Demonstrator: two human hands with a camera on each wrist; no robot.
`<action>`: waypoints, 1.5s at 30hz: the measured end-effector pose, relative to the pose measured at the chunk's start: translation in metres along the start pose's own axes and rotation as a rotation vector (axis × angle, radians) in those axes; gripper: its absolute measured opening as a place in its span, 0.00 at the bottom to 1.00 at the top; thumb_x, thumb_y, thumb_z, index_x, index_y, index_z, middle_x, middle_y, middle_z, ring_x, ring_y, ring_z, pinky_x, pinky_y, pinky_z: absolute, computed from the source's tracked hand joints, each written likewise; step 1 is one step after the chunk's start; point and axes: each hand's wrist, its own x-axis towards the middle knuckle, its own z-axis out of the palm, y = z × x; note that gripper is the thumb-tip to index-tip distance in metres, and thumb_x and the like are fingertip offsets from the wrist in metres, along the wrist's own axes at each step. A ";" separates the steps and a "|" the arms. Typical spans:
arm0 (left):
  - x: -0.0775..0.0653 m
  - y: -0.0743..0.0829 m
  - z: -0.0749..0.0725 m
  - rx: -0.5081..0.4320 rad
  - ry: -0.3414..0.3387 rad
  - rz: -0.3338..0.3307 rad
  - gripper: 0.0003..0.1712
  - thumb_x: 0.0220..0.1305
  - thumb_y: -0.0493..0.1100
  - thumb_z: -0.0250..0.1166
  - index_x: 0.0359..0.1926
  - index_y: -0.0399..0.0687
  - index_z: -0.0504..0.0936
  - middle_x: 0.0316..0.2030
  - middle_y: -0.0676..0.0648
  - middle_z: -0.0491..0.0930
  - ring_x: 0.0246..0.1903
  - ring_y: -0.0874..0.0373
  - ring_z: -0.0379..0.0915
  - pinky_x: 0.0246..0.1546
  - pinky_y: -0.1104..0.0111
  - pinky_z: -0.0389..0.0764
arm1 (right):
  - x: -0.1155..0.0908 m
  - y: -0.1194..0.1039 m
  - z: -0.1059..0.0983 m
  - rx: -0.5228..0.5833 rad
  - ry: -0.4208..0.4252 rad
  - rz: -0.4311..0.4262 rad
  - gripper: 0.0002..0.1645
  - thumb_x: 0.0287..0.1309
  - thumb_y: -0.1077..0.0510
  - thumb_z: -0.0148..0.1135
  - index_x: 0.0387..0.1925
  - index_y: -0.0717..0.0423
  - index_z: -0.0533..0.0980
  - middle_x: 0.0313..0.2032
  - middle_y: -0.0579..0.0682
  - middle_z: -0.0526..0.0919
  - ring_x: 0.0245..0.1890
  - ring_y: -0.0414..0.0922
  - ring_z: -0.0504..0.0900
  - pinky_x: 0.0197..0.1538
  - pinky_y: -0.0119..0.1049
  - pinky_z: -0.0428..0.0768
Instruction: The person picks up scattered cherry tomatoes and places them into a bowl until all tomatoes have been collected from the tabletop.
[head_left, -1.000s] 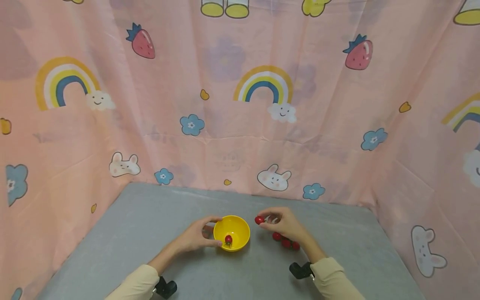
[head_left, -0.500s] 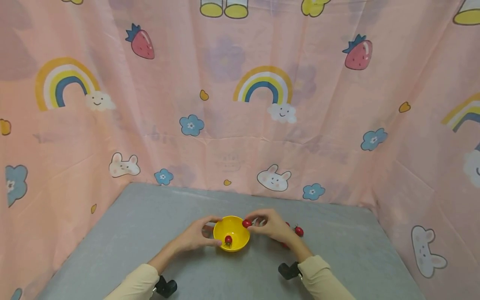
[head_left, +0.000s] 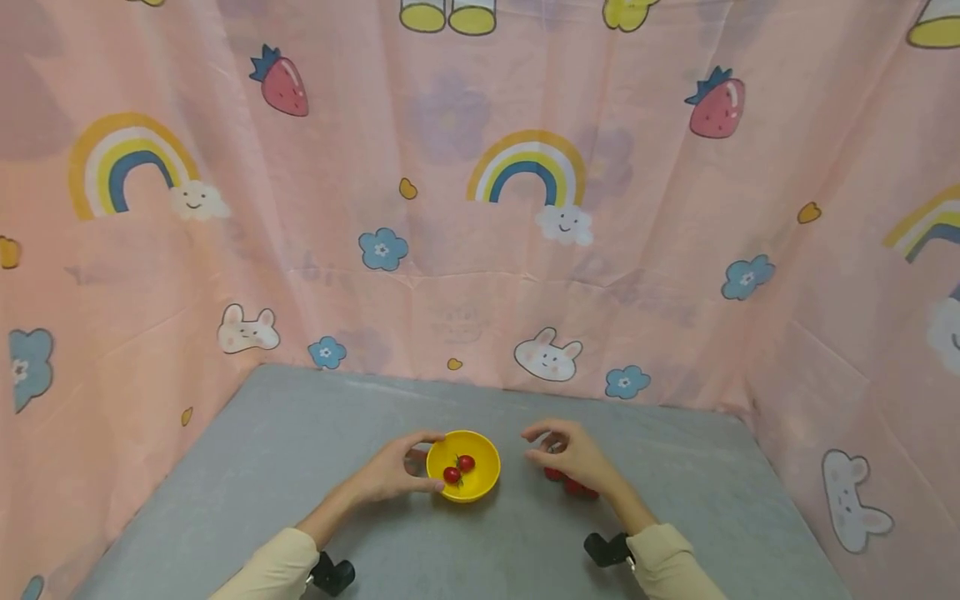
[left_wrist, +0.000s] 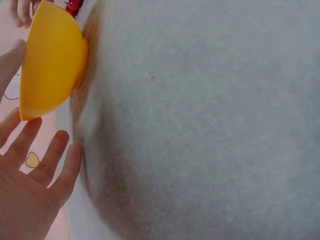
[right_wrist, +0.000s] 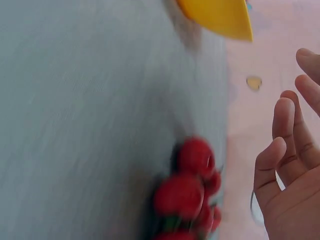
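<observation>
We see the yellow bowl point(head_left: 482, 482) upright on the worktop point(head_left: 480, 558), with two small red tomatoes point(head_left: 466, 463) lying close together inside it. The left hand point(head_left: 386, 473) grips the bowl at its left side, thumb and fingers pinching the rim. To the bowl's right we find the right hand point(head_left: 573, 458), raised and apart from it, its fingers spread in a loose curve. Below that hand lie more tomatoes point(right_wrist: 180, 195) (blurred in the right wrist view), clustered on the worktop. Behind everything hangs a pink cloth point(head_left: 450, 292) printed with rainbows.

A grey tabletop point(head_left: 465, 558) bears a yellow bowl point(head_left: 467, 445) toward its far edge, cherry tomatoes point(right_wrist: 178, 196) clustered nearer its right edge.
</observation>
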 end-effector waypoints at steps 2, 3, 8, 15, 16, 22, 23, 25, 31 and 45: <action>0.000 0.000 0.000 -0.002 0.001 -0.001 0.38 0.59 0.47 0.77 0.68 0.45 0.73 0.65 0.42 0.72 0.56 0.43 0.74 0.52 0.57 0.81 | -0.007 0.005 -0.008 0.006 0.023 -0.014 0.17 0.62 0.59 0.72 0.49 0.63 0.82 0.46 0.61 0.84 0.36 0.49 0.81 0.43 0.36 0.82; 0.000 0.001 0.000 -0.002 0.002 0.000 0.39 0.59 0.47 0.78 0.68 0.45 0.73 0.65 0.42 0.72 0.56 0.43 0.74 0.52 0.57 0.81 | -0.011 0.008 -0.012 0.010 0.034 -0.024 0.16 0.62 0.60 0.72 0.49 0.64 0.82 0.45 0.62 0.84 0.35 0.50 0.81 0.41 0.36 0.82; -0.001 0.002 0.000 0.001 0.004 -0.012 0.38 0.60 0.47 0.77 0.69 0.46 0.73 0.66 0.42 0.72 0.57 0.43 0.74 0.53 0.57 0.81 | -0.032 0.023 -0.035 0.022 0.081 -0.105 0.14 0.62 0.66 0.69 0.49 0.66 0.81 0.43 0.64 0.84 0.34 0.50 0.82 0.37 0.36 0.82; -0.001 0.002 0.001 0.003 0.003 -0.009 0.38 0.60 0.45 0.77 0.68 0.46 0.73 0.66 0.42 0.72 0.56 0.43 0.75 0.52 0.57 0.81 | -0.057 0.040 -0.061 -0.028 0.134 -0.044 0.15 0.63 0.65 0.69 0.49 0.68 0.81 0.45 0.63 0.84 0.37 0.49 0.83 0.40 0.36 0.83; -0.001 0.002 0.001 0.003 0.001 -0.007 0.38 0.60 0.46 0.77 0.68 0.46 0.73 0.65 0.42 0.72 0.56 0.43 0.75 0.52 0.57 0.81 | -0.060 0.040 -0.064 -0.030 0.132 -0.028 0.16 0.63 0.64 0.70 0.50 0.68 0.81 0.45 0.64 0.84 0.37 0.48 0.84 0.39 0.36 0.83; -0.001 0.003 -0.001 -0.008 -0.014 -0.001 0.39 0.60 0.47 0.77 0.69 0.45 0.72 0.66 0.42 0.72 0.56 0.43 0.75 0.53 0.57 0.81 | -0.069 0.047 -0.073 -0.051 0.097 0.040 0.18 0.61 0.63 0.72 0.51 0.67 0.80 0.45 0.63 0.84 0.34 0.48 0.84 0.33 0.36 0.83; -0.001 0.003 -0.001 -0.008 -0.014 0.001 0.39 0.60 0.47 0.77 0.69 0.45 0.72 0.66 0.42 0.72 0.56 0.43 0.75 0.53 0.57 0.81 | -0.070 0.050 -0.074 -0.059 0.091 0.061 0.19 0.61 0.62 0.72 0.52 0.67 0.80 0.45 0.63 0.84 0.34 0.48 0.83 0.32 0.35 0.82; -0.001 0.003 -0.001 -0.009 -0.013 0.003 0.39 0.60 0.47 0.77 0.69 0.45 0.72 0.66 0.41 0.72 0.56 0.43 0.75 0.53 0.57 0.81 | -0.069 0.053 -0.075 -0.078 0.084 0.092 0.21 0.60 0.61 0.73 0.52 0.66 0.80 0.45 0.62 0.83 0.33 0.48 0.83 0.31 0.35 0.81; -0.001 0.003 0.000 -0.004 -0.010 -0.004 0.38 0.60 0.48 0.77 0.69 0.46 0.73 0.65 0.42 0.72 0.56 0.44 0.75 0.52 0.58 0.81 | -0.065 0.061 -0.075 -0.113 0.090 0.138 0.28 0.56 0.59 0.77 0.57 0.65 0.78 0.47 0.61 0.82 0.30 0.46 0.81 0.30 0.35 0.79; -0.001 0.004 -0.001 -0.022 -0.019 0.001 0.38 0.60 0.46 0.77 0.68 0.45 0.73 0.66 0.41 0.72 0.56 0.43 0.75 0.52 0.56 0.81 | -0.054 0.071 -0.070 -0.134 0.091 0.159 0.31 0.53 0.60 0.79 0.57 0.65 0.77 0.42 0.57 0.82 0.27 0.45 0.78 0.30 0.33 0.78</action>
